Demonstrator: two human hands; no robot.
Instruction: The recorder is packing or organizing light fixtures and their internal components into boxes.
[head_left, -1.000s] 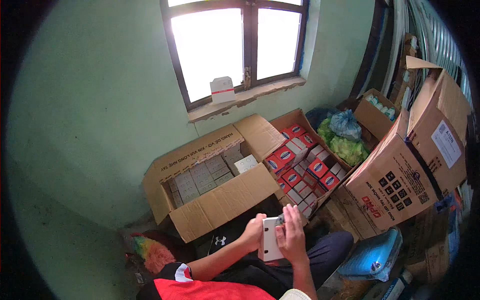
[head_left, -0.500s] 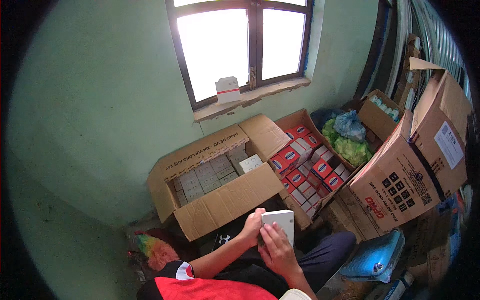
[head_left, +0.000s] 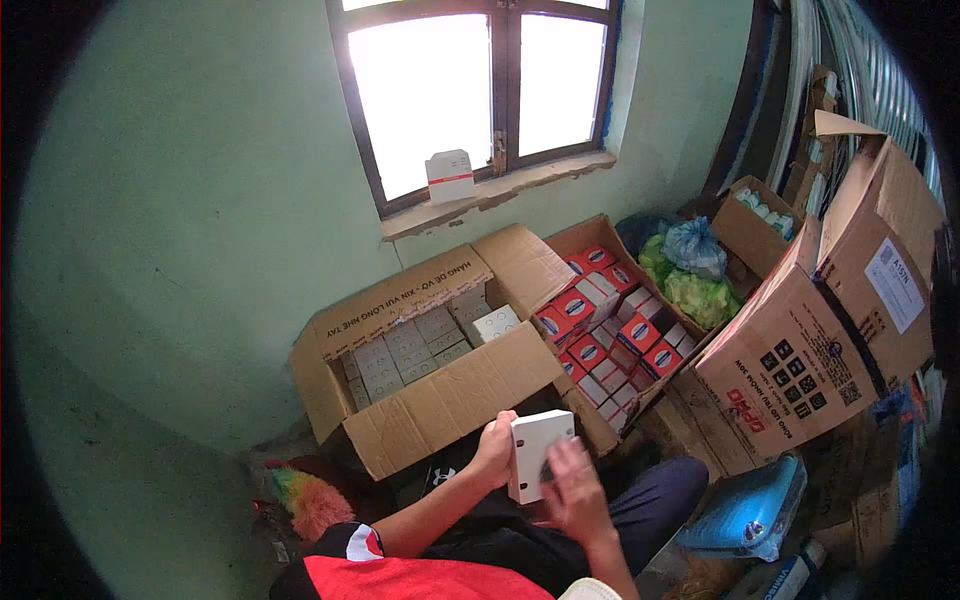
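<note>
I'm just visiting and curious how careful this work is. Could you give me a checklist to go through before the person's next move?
1. Left hand supporting the white box: ok, it holds the box at its left side.
2. Right hand firmly on the white box: cannot tell, it is blurred in front of the box's right part.
3. Left carton open on top: ok, grey boxes show inside.
4. Boxes in it all level: not ok, a paler box sits higher near the right end.
5. Right carton open on top: ok, red-and-white boxes show.
6. White box's contents: cannot tell, hidden.
</note>
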